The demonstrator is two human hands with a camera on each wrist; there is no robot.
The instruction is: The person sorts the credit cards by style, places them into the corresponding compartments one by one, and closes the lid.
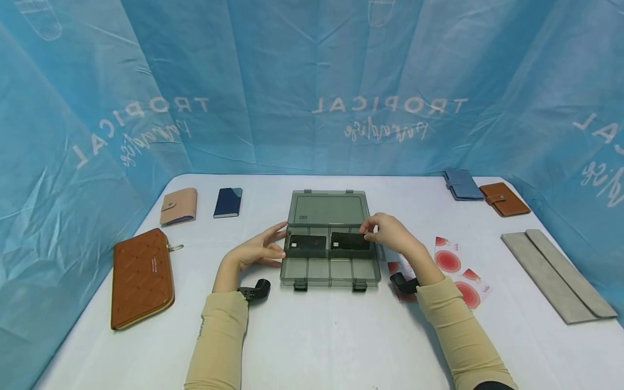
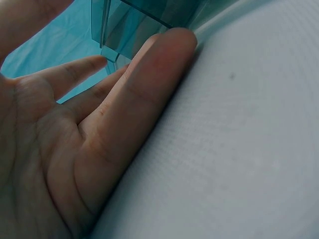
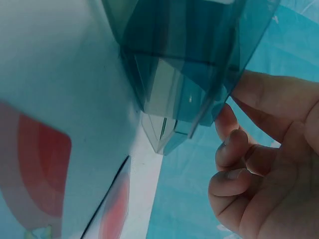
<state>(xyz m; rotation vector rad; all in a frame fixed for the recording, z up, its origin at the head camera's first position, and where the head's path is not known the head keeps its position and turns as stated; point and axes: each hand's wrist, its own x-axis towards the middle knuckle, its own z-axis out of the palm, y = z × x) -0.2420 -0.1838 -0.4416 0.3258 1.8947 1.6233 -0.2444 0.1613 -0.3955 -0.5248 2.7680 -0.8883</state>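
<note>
A translucent grey-green divided box [image 1: 317, 280] stands on the white table with its lid [image 1: 331, 208] raised at the back. In its back row, one black card [image 1: 307, 242] lies in the left part and another black card [image 1: 347, 241] in the right part. My left hand [image 1: 258, 248] rests against the box's left side, fingers extended; the left wrist view shows the fingers [image 2: 144, 89] by the box wall. With thumb and fingertips, my right hand [image 1: 390, 233] pinches the right card's outer end. In the right wrist view, its other fingers [image 3: 232, 184] curl beside the box.
Red-and-white cards [image 1: 447, 261] lie right of the box, partly under the right forearm. A brown zip wallet [image 1: 142, 279], beige wallet [image 1: 179, 206] and navy card holder [image 1: 227, 202] lie left. Blue wallet [image 1: 463, 184], brown wallet [image 1: 504, 199] and grey flap pouch [image 1: 556, 276] lie right.
</note>
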